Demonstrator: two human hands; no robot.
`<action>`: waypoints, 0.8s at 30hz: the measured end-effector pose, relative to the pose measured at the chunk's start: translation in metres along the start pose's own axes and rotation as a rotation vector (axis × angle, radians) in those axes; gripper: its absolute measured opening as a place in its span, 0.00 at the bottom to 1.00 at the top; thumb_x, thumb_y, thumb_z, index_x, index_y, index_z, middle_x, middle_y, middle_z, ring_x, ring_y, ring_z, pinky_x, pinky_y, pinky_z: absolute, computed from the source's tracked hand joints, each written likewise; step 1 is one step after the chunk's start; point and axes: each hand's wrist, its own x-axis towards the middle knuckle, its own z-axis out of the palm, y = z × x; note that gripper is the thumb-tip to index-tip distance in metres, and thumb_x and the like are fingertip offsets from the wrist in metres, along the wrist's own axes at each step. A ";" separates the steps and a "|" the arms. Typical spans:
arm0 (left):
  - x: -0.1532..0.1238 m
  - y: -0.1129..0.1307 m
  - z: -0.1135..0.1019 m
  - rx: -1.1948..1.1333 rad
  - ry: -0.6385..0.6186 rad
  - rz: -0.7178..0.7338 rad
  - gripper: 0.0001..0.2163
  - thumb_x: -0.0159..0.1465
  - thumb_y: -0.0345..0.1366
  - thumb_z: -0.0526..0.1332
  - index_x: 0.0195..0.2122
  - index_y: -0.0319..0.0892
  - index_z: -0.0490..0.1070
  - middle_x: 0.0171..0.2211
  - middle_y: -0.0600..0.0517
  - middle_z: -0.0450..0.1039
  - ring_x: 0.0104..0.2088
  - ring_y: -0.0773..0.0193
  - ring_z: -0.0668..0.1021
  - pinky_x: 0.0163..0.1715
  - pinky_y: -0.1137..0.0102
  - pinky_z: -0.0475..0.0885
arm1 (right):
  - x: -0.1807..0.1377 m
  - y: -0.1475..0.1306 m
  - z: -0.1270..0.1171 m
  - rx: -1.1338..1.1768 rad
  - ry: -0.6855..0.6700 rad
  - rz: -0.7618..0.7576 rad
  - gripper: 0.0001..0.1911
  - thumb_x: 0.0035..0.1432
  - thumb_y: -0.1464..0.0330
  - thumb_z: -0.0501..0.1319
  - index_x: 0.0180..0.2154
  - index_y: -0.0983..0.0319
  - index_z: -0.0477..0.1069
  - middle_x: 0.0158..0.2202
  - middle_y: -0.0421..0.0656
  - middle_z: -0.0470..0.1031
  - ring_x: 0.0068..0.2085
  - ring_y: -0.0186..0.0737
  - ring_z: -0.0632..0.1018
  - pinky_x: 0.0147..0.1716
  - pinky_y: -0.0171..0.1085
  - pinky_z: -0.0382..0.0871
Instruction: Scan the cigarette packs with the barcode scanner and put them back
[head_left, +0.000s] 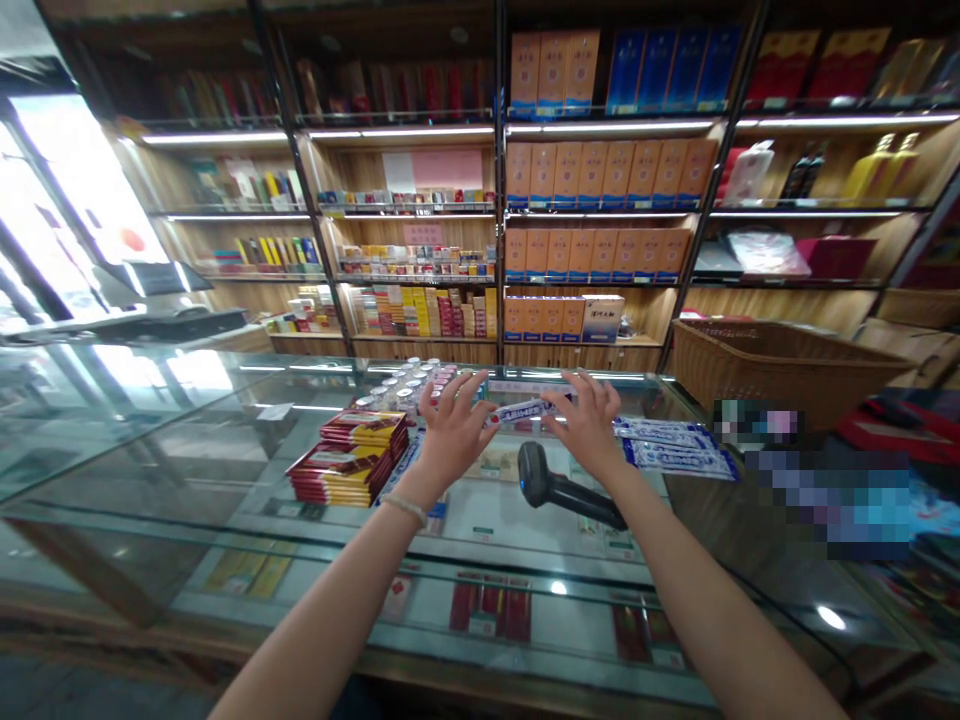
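Note:
Above the glass counter (450, 545), a long, thin blue-and-white packet (521, 409) stretches between my two hands. My left hand (452, 425) grips its left end near the thumb, with the other fingers raised. The right end is at the thumb and fingers of my right hand (587, 425). Just below the packet lies a black handheld barcode scanner (534, 474), its handle partly behind my right forearm. Similar blue-and-white packets (675, 448) lie flat to the right of my right hand. Left of my left hand stand stacks of red-and-yellow packets (349, 455).
Small white-lidded jars (401, 383) stand in rows behind the stacks. A wicker basket (780, 350) sits at the right, beside a blurred-out patch. Boxed goods show under the glass. Shelves of orange boxes (592, 170) line the back wall.

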 end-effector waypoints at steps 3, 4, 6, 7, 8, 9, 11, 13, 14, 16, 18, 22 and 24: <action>-0.007 -0.004 -0.014 0.007 -0.005 -0.030 0.08 0.63 0.43 0.67 0.43 0.50 0.76 0.67 0.47 0.66 0.67 0.46 0.65 0.70 0.42 0.38 | 0.007 -0.006 0.000 -0.004 -0.026 -0.054 0.14 0.62 0.62 0.66 0.51 0.51 0.76 0.65 0.49 0.66 0.68 0.57 0.60 0.66 0.62 0.44; -0.009 -0.006 -0.019 0.012 -0.005 -0.043 0.08 0.63 0.42 0.67 0.43 0.50 0.76 0.67 0.47 0.66 0.67 0.46 0.65 0.70 0.42 0.38 | 0.012 -0.010 0.000 -0.004 -0.037 -0.075 0.14 0.62 0.61 0.66 0.50 0.50 0.77 0.65 0.48 0.66 0.68 0.56 0.60 0.66 0.62 0.44; -0.015 -0.012 -0.030 0.029 -0.002 -0.075 0.08 0.63 0.43 0.68 0.42 0.50 0.76 0.68 0.48 0.65 0.67 0.46 0.65 0.70 0.43 0.38 | 0.025 -0.020 0.001 0.002 -0.051 -0.118 0.14 0.62 0.62 0.66 0.50 0.50 0.77 0.65 0.48 0.66 0.69 0.56 0.60 0.67 0.62 0.43; -0.018 -0.016 -0.036 0.041 0.003 -0.095 0.09 0.63 0.43 0.68 0.42 0.50 0.76 0.68 0.48 0.65 0.67 0.46 0.65 0.70 0.43 0.38 | 0.032 -0.026 0.003 0.005 -0.055 -0.142 0.14 0.62 0.62 0.66 0.50 0.49 0.76 0.66 0.47 0.66 0.69 0.55 0.59 0.67 0.62 0.42; -0.022 -0.019 -0.042 0.053 0.011 -0.119 0.09 0.63 0.44 0.68 0.42 0.50 0.75 0.68 0.49 0.65 0.67 0.46 0.65 0.69 0.43 0.38 | 0.039 -0.033 0.004 0.008 -0.054 -0.169 0.14 0.62 0.63 0.66 0.50 0.49 0.76 0.66 0.46 0.67 0.69 0.54 0.59 0.67 0.62 0.41; -0.026 -0.023 -0.047 0.065 0.019 -0.142 0.09 0.63 0.45 0.68 0.41 0.50 0.75 0.68 0.49 0.65 0.67 0.46 0.65 0.69 0.43 0.38 | 0.046 -0.040 0.007 0.012 -0.062 -0.202 0.14 0.62 0.63 0.66 0.50 0.49 0.76 0.66 0.46 0.66 0.70 0.54 0.59 0.68 0.62 0.41; -0.037 -0.030 -0.058 0.084 0.026 -0.186 0.09 0.63 0.45 0.67 0.41 0.50 0.75 0.67 0.49 0.66 0.67 0.46 0.65 0.69 0.43 0.38 | 0.056 -0.056 0.014 0.022 -0.082 -0.272 0.14 0.62 0.63 0.66 0.51 0.49 0.75 0.67 0.45 0.66 0.71 0.53 0.58 0.68 0.61 0.41; -0.049 -0.036 -0.066 0.104 0.019 -0.215 0.09 0.64 0.46 0.67 0.41 0.50 0.76 0.67 0.48 0.67 0.67 0.45 0.65 0.69 0.42 0.39 | 0.063 -0.072 0.024 0.036 -0.100 -0.341 0.15 0.62 0.64 0.67 0.51 0.49 0.74 0.68 0.44 0.65 0.71 0.53 0.58 0.69 0.62 0.40; -0.055 -0.038 -0.070 0.115 0.015 -0.225 0.09 0.64 0.46 0.67 0.41 0.50 0.76 0.67 0.48 0.67 0.67 0.45 0.65 0.69 0.42 0.40 | 0.064 -0.079 0.029 0.044 -0.107 -0.373 0.16 0.61 0.64 0.67 0.51 0.49 0.74 0.68 0.44 0.65 0.71 0.53 0.58 0.69 0.63 0.40; -0.068 -0.041 -0.074 0.139 0.013 -0.241 0.09 0.64 0.46 0.67 0.41 0.49 0.76 0.67 0.48 0.67 0.66 0.44 0.65 0.68 0.41 0.40 | 0.065 -0.092 0.040 0.061 -0.115 -0.428 0.17 0.60 0.65 0.68 0.51 0.49 0.74 0.68 0.44 0.65 0.71 0.53 0.59 0.69 0.63 0.40; -0.079 -0.042 -0.076 0.160 0.012 -0.259 0.09 0.64 0.46 0.67 0.40 0.49 0.75 0.67 0.47 0.67 0.66 0.43 0.66 0.68 0.41 0.40 | 0.065 -0.102 0.050 0.072 -0.120 -0.470 0.18 0.60 0.66 0.69 0.51 0.50 0.74 0.68 0.44 0.66 0.71 0.53 0.59 0.69 0.63 0.40; -0.095 -0.038 -0.074 0.175 -0.002 -0.305 0.09 0.63 0.45 0.67 0.39 0.48 0.75 0.66 0.45 0.68 0.65 0.43 0.67 0.68 0.40 0.39 | 0.063 -0.115 0.067 0.083 -0.155 -0.550 0.16 0.60 0.66 0.69 0.50 0.50 0.74 0.67 0.43 0.66 0.70 0.51 0.60 0.70 0.62 0.41; -0.098 -0.035 -0.071 0.171 -0.018 -0.329 0.08 0.64 0.44 0.67 0.39 0.47 0.75 0.66 0.44 0.68 0.66 0.43 0.66 0.68 0.40 0.39 | 0.062 -0.120 0.075 0.072 -0.187 -0.589 0.15 0.59 0.67 0.69 0.49 0.51 0.74 0.67 0.42 0.67 0.70 0.50 0.61 0.70 0.62 0.41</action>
